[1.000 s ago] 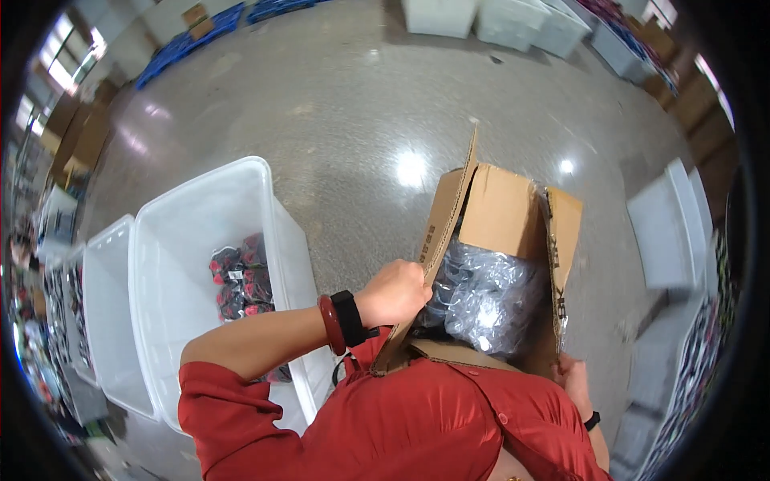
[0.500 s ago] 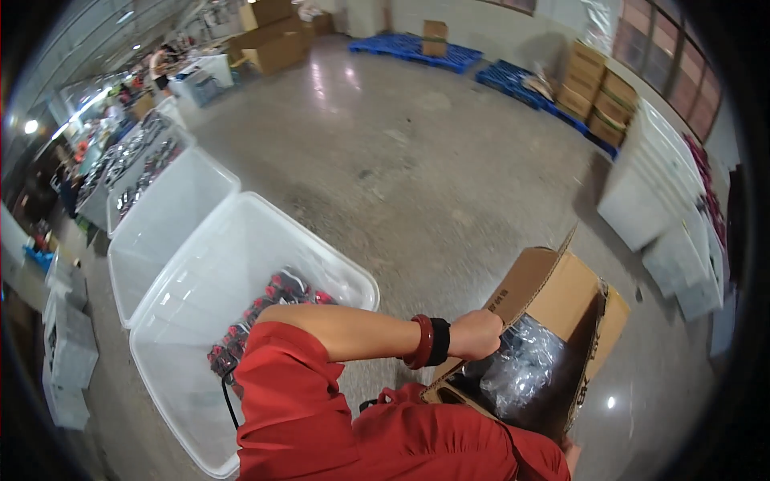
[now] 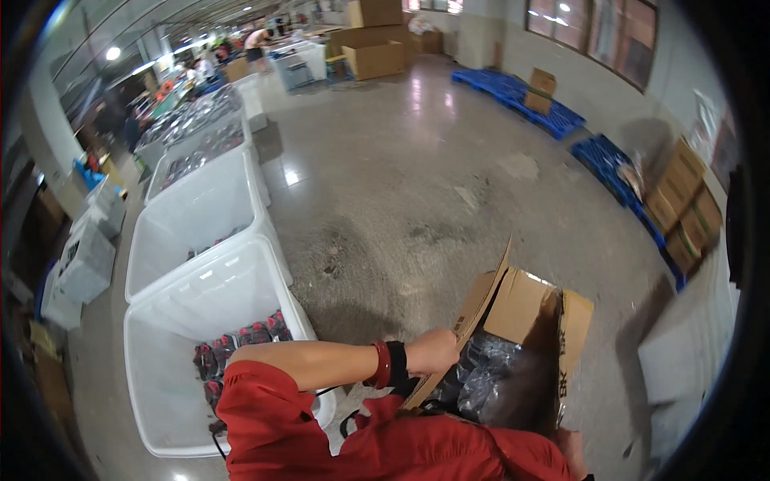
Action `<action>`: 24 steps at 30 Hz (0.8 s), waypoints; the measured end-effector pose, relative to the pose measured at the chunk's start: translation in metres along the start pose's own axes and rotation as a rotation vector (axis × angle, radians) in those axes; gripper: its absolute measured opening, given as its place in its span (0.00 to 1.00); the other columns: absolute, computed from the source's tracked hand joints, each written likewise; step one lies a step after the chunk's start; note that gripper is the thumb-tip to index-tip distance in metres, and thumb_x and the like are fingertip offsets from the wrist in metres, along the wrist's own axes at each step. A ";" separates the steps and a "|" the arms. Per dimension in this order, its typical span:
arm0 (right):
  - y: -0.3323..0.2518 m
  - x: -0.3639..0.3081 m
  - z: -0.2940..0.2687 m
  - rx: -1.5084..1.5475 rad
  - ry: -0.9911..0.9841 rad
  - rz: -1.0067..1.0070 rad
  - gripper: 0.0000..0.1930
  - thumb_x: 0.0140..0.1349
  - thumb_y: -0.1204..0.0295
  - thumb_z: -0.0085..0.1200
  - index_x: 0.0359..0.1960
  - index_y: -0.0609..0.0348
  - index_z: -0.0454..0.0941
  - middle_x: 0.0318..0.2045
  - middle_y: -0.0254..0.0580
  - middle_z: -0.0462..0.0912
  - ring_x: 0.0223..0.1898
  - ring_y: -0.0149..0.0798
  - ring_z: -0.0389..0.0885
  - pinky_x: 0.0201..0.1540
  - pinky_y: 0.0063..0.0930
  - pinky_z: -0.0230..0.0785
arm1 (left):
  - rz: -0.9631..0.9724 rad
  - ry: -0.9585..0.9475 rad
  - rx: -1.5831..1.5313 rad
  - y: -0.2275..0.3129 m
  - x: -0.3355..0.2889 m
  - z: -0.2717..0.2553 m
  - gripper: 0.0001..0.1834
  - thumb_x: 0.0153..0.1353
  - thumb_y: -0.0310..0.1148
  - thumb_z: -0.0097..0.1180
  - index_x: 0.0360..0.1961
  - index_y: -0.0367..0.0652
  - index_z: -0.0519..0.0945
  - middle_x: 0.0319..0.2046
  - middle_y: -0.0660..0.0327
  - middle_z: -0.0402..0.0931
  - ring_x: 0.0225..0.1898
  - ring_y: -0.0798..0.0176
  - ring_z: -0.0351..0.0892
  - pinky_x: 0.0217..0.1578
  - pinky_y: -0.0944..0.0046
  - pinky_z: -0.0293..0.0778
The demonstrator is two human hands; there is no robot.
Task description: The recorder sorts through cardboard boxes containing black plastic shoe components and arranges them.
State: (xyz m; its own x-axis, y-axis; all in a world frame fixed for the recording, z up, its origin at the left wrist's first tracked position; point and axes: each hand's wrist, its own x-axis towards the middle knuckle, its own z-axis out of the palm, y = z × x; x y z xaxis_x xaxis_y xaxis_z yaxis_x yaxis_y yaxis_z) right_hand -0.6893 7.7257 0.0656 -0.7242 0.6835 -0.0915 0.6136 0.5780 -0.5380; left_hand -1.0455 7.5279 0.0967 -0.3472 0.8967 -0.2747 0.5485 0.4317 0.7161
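Note:
An open cardboard box (image 3: pixel 520 309) is held close against my front, tilted, with its flaps raised. Inside lie dark items in clear plastic bags (image 3: pixel 488 377). My left hand (image 3: pixel 433 351) is closed around the top of the box's left flap; a red bangle and a black band circle that wrist. At the near right corner of the box, my right hand (image 3: pixel 571 450) holds on low down, its fingers mostly hidden. Left of me, a large white plastic bin (image 3: pixel 148 377) contains rows of dark and red packed items (image 3: pixel 212 361), partly covered by my left arm.
More white bins (image 3: pixel 192 204) run in a row to the far left, some filled with packed goods. Blue pallets (image 3: pixel 513 100) with cartons (image 3: pixel 682 192) line the wall. White bins (image 3: pixel 690 337) stand at right. A person (image 3: pixel 255 50) is bent by a far table.
My view has swung left, so the bins and pallets sit further right. The box has come along with me, left hand still on its flap.

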 end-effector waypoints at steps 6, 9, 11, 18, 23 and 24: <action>0.031 0.007 0.008 -0.054 -0.072 -0.121 0.10 0.49 0.71 0.53 0.24 0.69 0.70 0.14 0.55 0.68 0.15 0.39 0.64 0.19 0.34 0.60 | -0.013 0.097 0.009 0.010 -0.034 0.023 0.14 0.49 0.32 0.50 0.25 0.26 0.76 0.26 0.35 0.74 0.32 0.37 0.76 0.36 0.49 0.72; 0.023 -0.010 -0.003 -0.094 -0.092 -0.135 0.10 0.49 0.71 0.53 0.24 0.69 0.71 0.15 0.55 0.69 0.15 0.40 0.65 0.19 0.34 0.60 | 0.034 0.155 0.053 0.018 -0.050 0.021 0.14 0.49 0.31 0.50 0.21 0.27 0.76 0.23 0.37 0.74 0.29 0.39 0.76 0.33 0.50 0.72; 0.020 -0.019 -0.009 -0.112 -0.102 -0.142 0.10 0.49 0.72 0.52 0.24 0.69 0.71 0.15 0.55 0.69 0.15 0.40 0.65 0.19 0.34 0.60 | -0.040 0.195 -0.023 0.027 -0.058 0.027 0.14 0.50 0.30 0.49 0.18 0.27 0.75 0.20 0.39 0.73 0.26 0.39 0.76 0.31 0.50 0.72; 0.058 -0.018 -0.001 -0.134 -0.102 -0.231 0.08 0.49 0.73 0.52 0.24 0.68 0.72 0.16 0.58 0.71 0.16 0.49 0.70 0.20 0.37 0.62 | 0.039 0.301 0.090 0.026 -0.070 0.067 0.14 0.53 0.33 0.47 0.28 0.29 0.76 0.25 0.39 0.73 0.31 0.38 0.74 0.34 0.48 0.70; 0.053 0.012 -0.008 -0.177 -0.071 -0.319 0.06 0.49 0.75 0.51 0.24 0.67 0.74 0.20 0.62 0.74 0.24 0.62 0.74 0.23 0.43 0.66 | -0.009 0.336 0.209 0.034 -0.069 0.081 0.15 0.53 0.33 0.49 0.25 0.28 0.76 0.24 0.38 0.73 0.30 0.37 0.75 0.34 0.48 0.71; 0.041 0.007 -0.017 -0.131 -0.084 -0.370 0.06 0.49 0.74 0.52 0.25 0.67 0.74 0.21 0.62 0.74 0.25 0.62 0.74 0.24 0.43 0.67 | -0.035 0.335 0.204 0.036 -0.081 0.092 0.15 0.53 0.33 0.49 0.25 0.28 0.76 0.24 0.38 0.73 0.30 0.37 0.75 0.34 0.48 0.71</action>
State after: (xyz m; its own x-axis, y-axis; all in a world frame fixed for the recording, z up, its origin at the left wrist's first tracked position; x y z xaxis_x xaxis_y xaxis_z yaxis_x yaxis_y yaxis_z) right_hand -0.6642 7.7617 0.0576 -0.9237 0.3828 0.0174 0.3374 0.8342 -0.4362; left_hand -0.9276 7.4798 0.0855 -0.5785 0.8143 -0.0481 0.6601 0.5019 0.5589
